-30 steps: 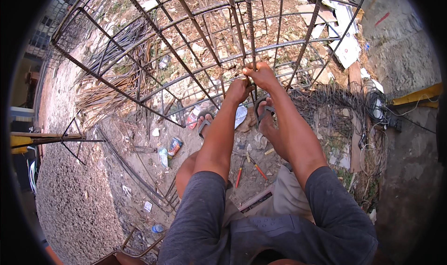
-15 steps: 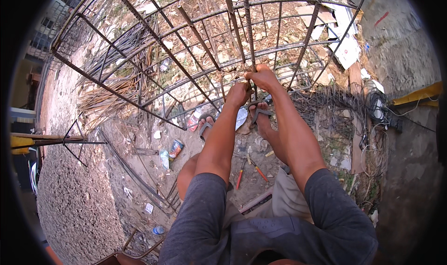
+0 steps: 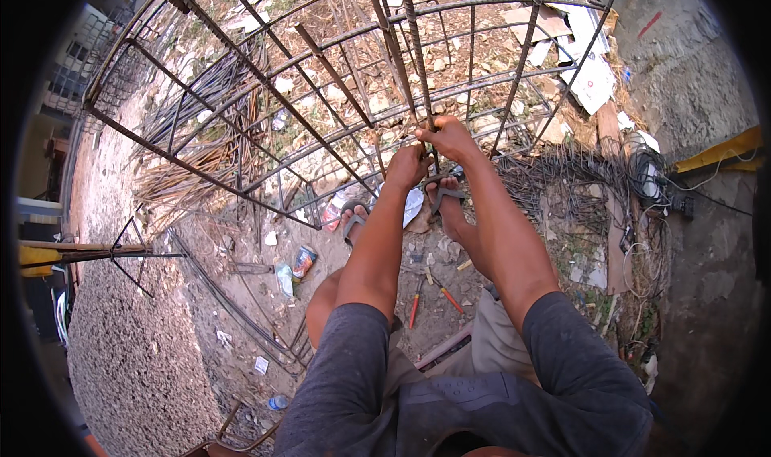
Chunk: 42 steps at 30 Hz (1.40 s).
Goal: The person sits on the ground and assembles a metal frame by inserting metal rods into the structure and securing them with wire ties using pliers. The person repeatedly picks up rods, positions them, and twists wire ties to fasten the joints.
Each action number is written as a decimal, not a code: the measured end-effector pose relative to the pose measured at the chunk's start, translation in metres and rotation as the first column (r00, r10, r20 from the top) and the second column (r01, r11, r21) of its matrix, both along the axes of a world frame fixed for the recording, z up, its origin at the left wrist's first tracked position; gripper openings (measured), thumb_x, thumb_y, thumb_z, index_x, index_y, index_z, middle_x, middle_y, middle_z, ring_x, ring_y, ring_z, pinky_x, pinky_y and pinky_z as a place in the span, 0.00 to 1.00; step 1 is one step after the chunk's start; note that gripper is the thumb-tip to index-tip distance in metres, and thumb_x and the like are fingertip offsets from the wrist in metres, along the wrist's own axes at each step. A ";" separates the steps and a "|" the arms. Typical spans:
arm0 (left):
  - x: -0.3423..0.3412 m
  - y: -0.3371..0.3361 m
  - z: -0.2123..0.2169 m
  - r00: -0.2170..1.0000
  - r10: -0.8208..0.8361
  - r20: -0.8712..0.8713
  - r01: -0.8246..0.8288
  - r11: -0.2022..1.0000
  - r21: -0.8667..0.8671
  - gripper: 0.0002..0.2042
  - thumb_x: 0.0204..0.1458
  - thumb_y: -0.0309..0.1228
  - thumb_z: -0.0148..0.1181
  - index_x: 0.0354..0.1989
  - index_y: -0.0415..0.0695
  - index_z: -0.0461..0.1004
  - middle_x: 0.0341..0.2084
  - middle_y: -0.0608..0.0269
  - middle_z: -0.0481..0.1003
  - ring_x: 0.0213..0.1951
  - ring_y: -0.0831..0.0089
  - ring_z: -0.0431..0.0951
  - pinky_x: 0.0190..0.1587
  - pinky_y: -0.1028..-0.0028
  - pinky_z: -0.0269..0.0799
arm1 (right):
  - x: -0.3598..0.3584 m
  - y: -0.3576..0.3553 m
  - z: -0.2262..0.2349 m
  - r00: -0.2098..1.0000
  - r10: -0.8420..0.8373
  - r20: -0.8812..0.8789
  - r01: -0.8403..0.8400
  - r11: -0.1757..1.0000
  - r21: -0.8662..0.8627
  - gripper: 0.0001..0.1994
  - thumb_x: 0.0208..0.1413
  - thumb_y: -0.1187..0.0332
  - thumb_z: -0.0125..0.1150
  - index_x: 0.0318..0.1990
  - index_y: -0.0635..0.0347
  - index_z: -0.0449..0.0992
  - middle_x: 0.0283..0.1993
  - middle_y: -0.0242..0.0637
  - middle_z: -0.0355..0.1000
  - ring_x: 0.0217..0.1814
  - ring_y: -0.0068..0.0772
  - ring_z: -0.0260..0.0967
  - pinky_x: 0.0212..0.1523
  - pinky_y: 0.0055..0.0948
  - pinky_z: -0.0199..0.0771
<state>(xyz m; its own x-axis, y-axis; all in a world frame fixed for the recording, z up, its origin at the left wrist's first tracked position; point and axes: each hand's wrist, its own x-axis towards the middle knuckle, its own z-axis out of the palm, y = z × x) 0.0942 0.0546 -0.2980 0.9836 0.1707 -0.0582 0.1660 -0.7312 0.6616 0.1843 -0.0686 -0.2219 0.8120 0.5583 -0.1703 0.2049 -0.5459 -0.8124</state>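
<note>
On littered ground (image 3: 249, 292), the cage (image 3: 515, 73) seemed mostly formed but unfinished, right hand (image 3: 451, 140) gripping 1 rod (image 3: 414, 39), left hand (image 3: 407, 166) closed beside it.

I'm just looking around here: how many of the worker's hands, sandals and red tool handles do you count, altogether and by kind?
Hands: 2 (left hand, right hand)
Sandals: 2 (left sandal, right sandal)
Red handles: 2 (left handle, right handle)
Total: 6

Nearer you than your fingers (image 3: 427, 136), the dirt ground (image 3: 442, 319) bears a red-handled tool (image 3: 415, 306); rods (image 3: 193, 168) lie to their left, tangled wire (image 3: 546, 184) to their right, a packet (image 3: 304, 262) below left.
</note>
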 end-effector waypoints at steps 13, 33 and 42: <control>0.001 -0.001 -0.003 0.999 0.027 0.032 -0.025 0.998 -0.064 0.16 0.52 0.39 0.62 0.31 0.35 0.77 0.29 0.39 0.77 0.36 0.43 0.78 0.41 0.53 0.72 | -0.004 -0.003 -0.014 0.999 -0.027 -0.032 0.030 0.996 0.081 0.20 0.49 0.51 0.71 0.32 0.62 0.83 0.28 0.39 0.75 0.32 0.28 0.71 0.35 0.33 0.69; -0.001 -0.004 -0.001 0.999 0.017 0.046 -0.016 1.000 -0.016 0.13 0.53 0.36 0.60 0.34 0.37 0.77 0.30 0.40 0.77 0.37 0.43 0.78 0.41 0.53 0.72 | -0.019 0.001 -0.019 0.973 -0.139 -0.185 0.181 0.955 0.235 0.18 0.49 0.57 0.71 0.39 0.64 0.81 0.32 0.34 0.77 0.32 0.22 0.72 0.34 0.28 0.71; -0.001 -0.002 -0.010 0.998 0.043 0.051 -0.038 0.995 -0.087 0.14 0.54 0.37 0.61 0.35 0.36 0.77 0.31 0.38 0.77 0.37 0.42 0.78 0.42 0.53 0.72 | -0.065 -0.014 -0.018 0.842 -0.473 0.258 0.390 0.865 0.314 0.12 0.55 0.63 0.51 0.43 0.56 0.75 0.44 0.45 0.75 0.48 0.52 0.73 0.49 0.44 0.72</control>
<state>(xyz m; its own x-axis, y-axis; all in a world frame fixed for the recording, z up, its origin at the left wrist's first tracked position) 0.0927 0.0526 -0.3080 0.9781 0.2068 -0.0228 0.1576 -0.6647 0.7303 0.1189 -0.0828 -0.2399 0.9651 0.1268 0.2290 0.2616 -0.4361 -0.8610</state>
